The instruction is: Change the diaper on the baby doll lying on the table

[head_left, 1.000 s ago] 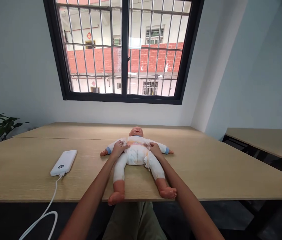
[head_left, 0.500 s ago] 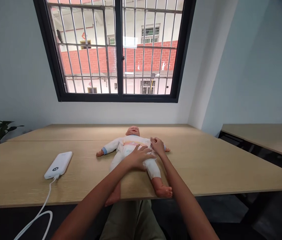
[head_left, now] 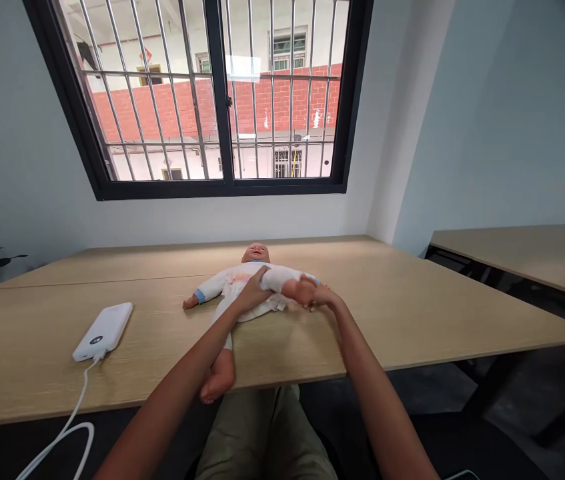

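Baby doll (head_left: 232, 280): leg (head_left: 277, 279) now lifted, bent across tummy. Right hand (head_left: 323, 298) shut on foot (head_left: 301, 290). Left hand (head_left: 251, 292) on leg, grip unclear. Hands apart.

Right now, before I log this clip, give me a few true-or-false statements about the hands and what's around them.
1. The right hand holds the foot of the baby doll. True.
2. The left hand is on the table, away from the doll. False: it is on the doll's raised leg.
3. Both doll legs lie flat on the table. False: one is raised across the body.
4. The white power bank lies left of the doll in view, its white cable running off the table edge. True.
5. The window has no bars. False: metal bars cover it.
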Demonstrator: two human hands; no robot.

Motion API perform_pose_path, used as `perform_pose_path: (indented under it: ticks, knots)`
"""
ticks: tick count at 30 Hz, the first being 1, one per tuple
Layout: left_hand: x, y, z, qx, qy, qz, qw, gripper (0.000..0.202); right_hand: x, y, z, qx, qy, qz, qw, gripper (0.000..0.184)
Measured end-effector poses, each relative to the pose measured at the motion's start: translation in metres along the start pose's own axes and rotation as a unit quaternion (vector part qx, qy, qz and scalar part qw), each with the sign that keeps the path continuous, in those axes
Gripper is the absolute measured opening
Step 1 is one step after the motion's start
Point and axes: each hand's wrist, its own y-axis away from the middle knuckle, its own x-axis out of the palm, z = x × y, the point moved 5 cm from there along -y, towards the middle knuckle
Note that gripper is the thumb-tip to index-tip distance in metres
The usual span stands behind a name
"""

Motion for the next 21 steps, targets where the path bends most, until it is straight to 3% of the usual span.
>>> perform_pose_path:
  ticks: [3, 8, 13, 15, 19, 21]
  knots:
    - [-0.006, -0.002, 0.006, -0.01, 0.024, -0.035, 0.999, 0.032, 0.007, 0.001, -0.002, 0.05, -0.065, 0.081, 0.993, 0.038]
    - [-0.007, -0.002, 0.014, -0.043, 0.079, -0.072, 0.993, 0.036, -0.001, -0.003, 0.001, 0.01, -0.17, 0.069, 0.983, 0.046]
    - [-0.009, -0.004, 0.022, -0.063, 0.146, -0.11, 0.981, 0.039, 0.011, 0.01, 0.016, -0.041, -0.197, 0.23, 0.952, 0.044]
    - [-0.009, -0.005, 0.022, -0.072, 0.152, -0.11, 0.98, 0.041, 0.014, 0.012, 0.021, -0.063, -0.215, 0.224, 0.949, 0.046]
    - [-0.011, -0.004, 0.018, -0.079, 0.139, -0.108, 0.981, 0.041, 0.022, -0.002, 0.015, -0.092, -0.233, 0.136, 0.958, 0.062]
    - [-0.011, -0.004, 0.016, -0.074, 0.118, -0.104, 0.985, 0.042, 0.028, -0.012, 0.007, -0.102, -0.219, 0.095, 0.966, 0.056]
